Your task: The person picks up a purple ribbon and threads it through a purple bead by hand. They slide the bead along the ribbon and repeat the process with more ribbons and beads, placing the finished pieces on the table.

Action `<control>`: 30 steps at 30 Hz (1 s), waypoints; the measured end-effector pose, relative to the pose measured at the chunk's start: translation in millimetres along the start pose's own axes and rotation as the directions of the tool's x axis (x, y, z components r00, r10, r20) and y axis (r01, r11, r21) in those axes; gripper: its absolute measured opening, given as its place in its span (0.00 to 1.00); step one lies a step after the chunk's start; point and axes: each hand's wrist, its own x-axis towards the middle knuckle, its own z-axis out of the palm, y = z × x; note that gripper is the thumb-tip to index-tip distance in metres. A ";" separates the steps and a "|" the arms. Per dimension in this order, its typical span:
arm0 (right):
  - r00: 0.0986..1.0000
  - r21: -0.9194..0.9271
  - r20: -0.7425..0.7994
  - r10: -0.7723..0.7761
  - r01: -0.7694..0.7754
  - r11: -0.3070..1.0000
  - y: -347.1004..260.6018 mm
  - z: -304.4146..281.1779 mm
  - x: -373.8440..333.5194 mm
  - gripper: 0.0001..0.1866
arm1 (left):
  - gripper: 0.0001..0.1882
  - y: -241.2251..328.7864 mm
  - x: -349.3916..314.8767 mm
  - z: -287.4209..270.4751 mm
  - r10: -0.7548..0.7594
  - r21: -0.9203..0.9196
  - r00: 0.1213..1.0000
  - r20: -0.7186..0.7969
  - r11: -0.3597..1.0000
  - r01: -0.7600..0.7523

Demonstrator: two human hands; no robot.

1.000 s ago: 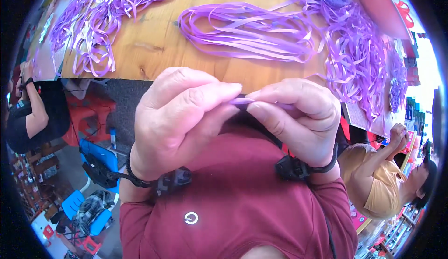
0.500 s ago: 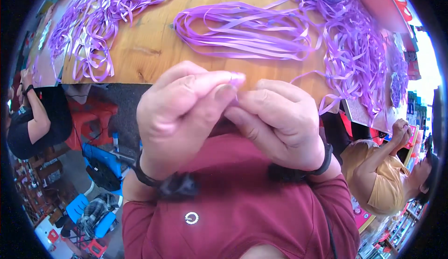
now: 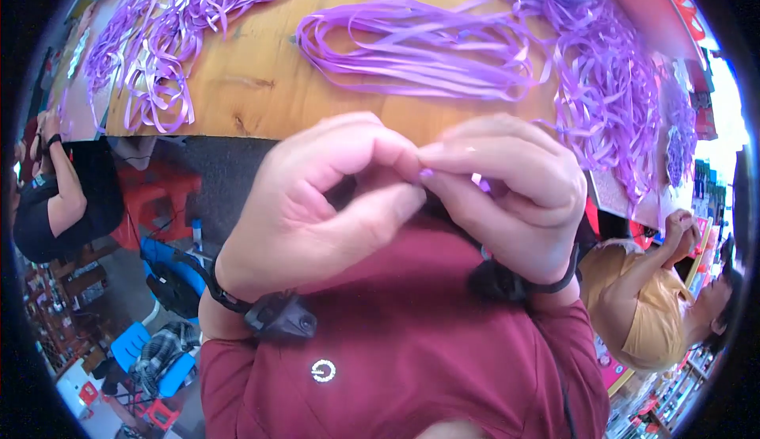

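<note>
In front of my chest, my left hand and my right hand meet at their fingertips. A small bit of purple ribbon shows at the pinch between them, and more of it peeks out under the curled fingers of my right hand. My right thumb and forefinger press together on the ribbon. The left fingers are bent in a looser curl, their tips at the same spot; most of what they hold is hidden. Beyond the hands, a long looped bundle of purple ribbon lies on the wooden table.
Tangled purple ribbons are heaped at the right, and another pile lies at the far left. People sit at either side. A red stool and a blue chair stand on the floor at left.
Both hands have shifted slightly right, and my right hand has turned and risen a little. The left thumb and forefinger have come further apart from their tighter pinch.
</note>
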 end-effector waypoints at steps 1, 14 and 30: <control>1.000 -0.023 -0.002 -0.015 0.015 1.000 0.2 -1.7 0.0 0.11 | 0.06 1.2 0.4 0.7 -0.056 -0.014 0.997 0.058 0.998 0.057; 0.971 -0.260 0.047 -0.236 0.240 0.935 -3.6 0.5 -4.9 0.16 | 0.07 5.4 -0.1 3.6 -0.454 -0.675 0.870 0.192 0.582 0.453; 0.977 -0.198 -0.153 -0.150 0.119 0.973 7.8 5.5 -2.9 0.10 | 0.03 -11.9 6.3 13.9 0.104 -0.056 0.978 -0.182 0.992 -0.116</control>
